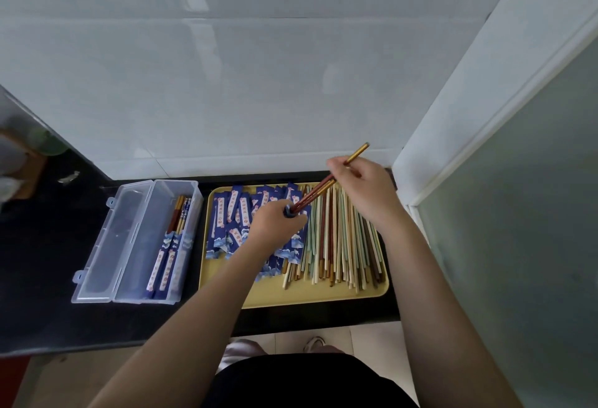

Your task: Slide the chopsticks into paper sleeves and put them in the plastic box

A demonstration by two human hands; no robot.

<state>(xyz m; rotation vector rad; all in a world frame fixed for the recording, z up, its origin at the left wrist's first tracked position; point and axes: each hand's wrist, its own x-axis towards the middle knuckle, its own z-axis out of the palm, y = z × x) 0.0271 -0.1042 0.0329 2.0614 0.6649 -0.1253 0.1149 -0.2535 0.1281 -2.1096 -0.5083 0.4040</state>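
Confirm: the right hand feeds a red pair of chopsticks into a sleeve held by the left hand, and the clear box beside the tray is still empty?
Not quite. The head view shows the plastic box already holds two sleeved pairs. The rest stands.

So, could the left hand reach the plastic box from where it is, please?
Probably yes: the plastic box lies open just beside the tray, nothing between, though the left hand grips a sleeve.

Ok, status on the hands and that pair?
Right hand grips red-gold chopsticks, tips entering blue sleeve held by left hand. Plastic box open. Nothing blocking.
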